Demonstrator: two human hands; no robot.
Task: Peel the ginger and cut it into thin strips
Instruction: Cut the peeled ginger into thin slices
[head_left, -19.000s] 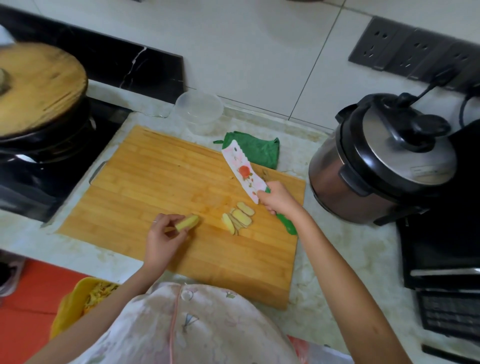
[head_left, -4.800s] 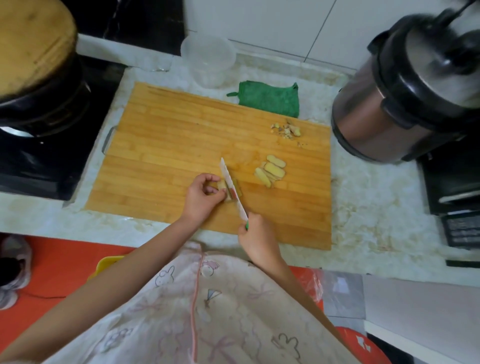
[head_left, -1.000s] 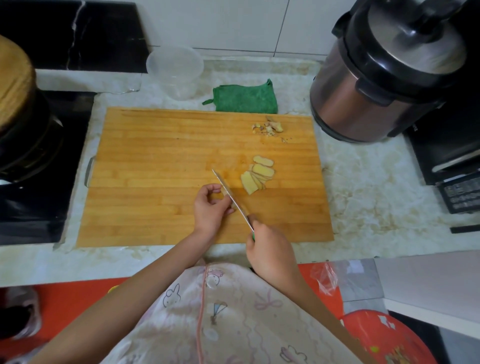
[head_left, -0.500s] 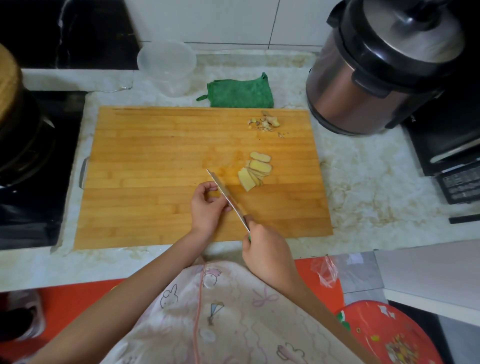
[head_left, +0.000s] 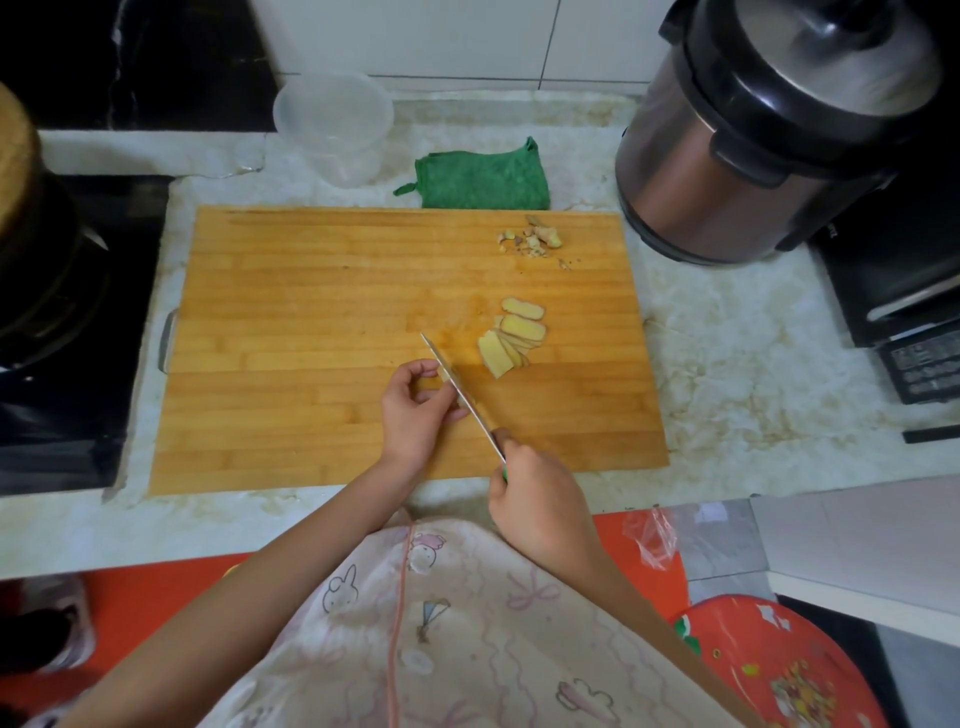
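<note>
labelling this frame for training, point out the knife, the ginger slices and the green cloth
knife (head_left: 463, 397), head view, middle of the blade
ginger slices (head_left: 522, 330), head view, top slice of the pile
green cloth (head_left: 483, 179), head view, centre of the fabric

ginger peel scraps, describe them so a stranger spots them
Find the large rectangular wooden cutting board. Near its far right corner, by the folded green cloth, sits a small heap of brownish ginger peel scraps. Unlike the flat pale yellow ginger slices mid-board, it is crumbly and irregular.

Left hand (head_left: 415, 415), right hand (head_left: 540, 504), both curled.
</note>
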